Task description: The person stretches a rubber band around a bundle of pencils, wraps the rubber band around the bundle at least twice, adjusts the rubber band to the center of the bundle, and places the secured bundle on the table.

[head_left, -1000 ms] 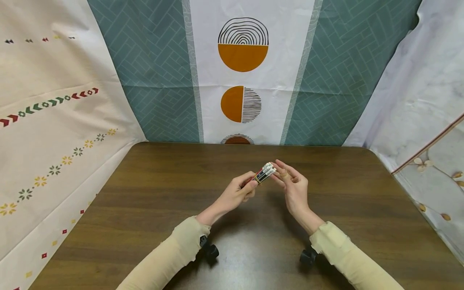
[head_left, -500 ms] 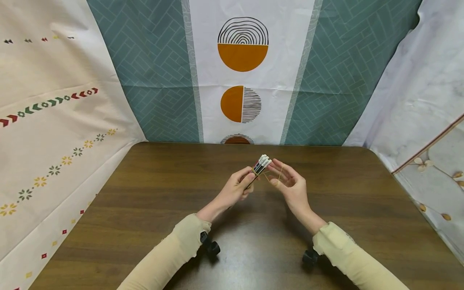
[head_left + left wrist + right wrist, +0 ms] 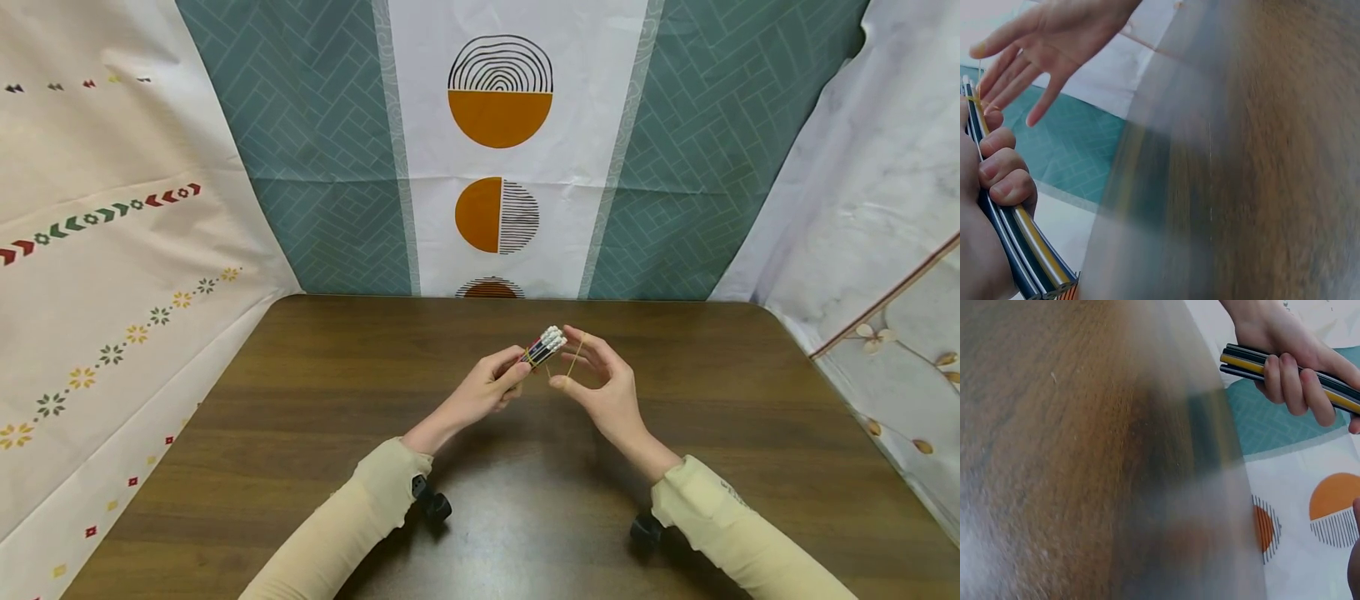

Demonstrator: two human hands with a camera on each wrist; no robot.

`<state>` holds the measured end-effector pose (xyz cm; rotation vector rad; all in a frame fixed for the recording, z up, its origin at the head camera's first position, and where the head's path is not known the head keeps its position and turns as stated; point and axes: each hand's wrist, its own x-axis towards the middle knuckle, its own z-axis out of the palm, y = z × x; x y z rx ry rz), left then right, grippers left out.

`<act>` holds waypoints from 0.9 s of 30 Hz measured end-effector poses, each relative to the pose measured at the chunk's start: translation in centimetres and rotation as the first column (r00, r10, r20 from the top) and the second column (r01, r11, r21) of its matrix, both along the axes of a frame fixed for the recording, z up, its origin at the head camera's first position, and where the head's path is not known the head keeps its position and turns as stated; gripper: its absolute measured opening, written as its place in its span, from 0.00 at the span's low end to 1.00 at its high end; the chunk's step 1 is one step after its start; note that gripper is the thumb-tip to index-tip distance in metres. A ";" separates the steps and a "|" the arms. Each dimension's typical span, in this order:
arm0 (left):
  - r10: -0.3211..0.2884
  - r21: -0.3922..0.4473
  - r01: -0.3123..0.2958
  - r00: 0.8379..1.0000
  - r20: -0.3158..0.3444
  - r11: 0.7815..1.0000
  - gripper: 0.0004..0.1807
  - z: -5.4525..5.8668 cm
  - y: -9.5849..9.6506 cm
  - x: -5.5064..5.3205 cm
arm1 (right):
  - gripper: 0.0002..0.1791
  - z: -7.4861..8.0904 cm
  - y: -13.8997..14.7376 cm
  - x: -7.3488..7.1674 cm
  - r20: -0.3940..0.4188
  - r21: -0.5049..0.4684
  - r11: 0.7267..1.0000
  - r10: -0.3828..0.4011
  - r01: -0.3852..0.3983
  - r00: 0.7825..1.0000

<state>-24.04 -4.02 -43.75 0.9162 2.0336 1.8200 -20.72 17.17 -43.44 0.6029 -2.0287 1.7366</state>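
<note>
My left hand (image 3: 483, 385) grips a bundle of striped pencils (image 3: 542, 347), with their white ends pointing up and to the right. In the left wrist view the other ends of the pencils (image 3: 1038, 253) stick out below the curled fingers (image 3: 1004, 164). A thin yellow rubber band (image 3: 575, 358) circles the bundle near the white ends, and a loop of it stretches across to my right hand (image 3: 611, 392). The thumb and fingers of that hand are spread apart inside the loop, beside the bundle. In the right wrist view the right hand is mostly out of frame.
Both hands are above a brown wooden table (image 3: 337, 400). Patterned cloths hang around it, with a teal and white one (image 3: 330, 167) at the back. Each wrist carries a small black camera, such as the left wrist camera (image 3: 437, 507).
The right hand has gone from pinching near the white ends to spreading its thumb and fingers, stretching the rubber band into an open loop. The bundle tilted up, then partly back down.
</note>
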 end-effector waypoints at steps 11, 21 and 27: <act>-0.013 -0.121 0.012 1.000 -0.012 0.993 0.13 -0.1 -0.6 -0.3 | 0.39 0.4 0.1 0.1 -0.110 0.123 0.992 0.009 0.005 0.994; -0.029 -0.225 0.015 0.998 -0.056 0.974 0.10 0.1 -1.1 -0.6 | 0.41 0.5 0.4 -0.3 -0.183 0.211 0.977 0.020 0.020 0.983; -0.066 -0.273 0.027 0.988 -0.136 0.962 0.10 0.2 -1.5 -0.9 | 0.41 0.6 0.7 -0.5 -0.261 0.287 0.957 0.041 0.037 0.964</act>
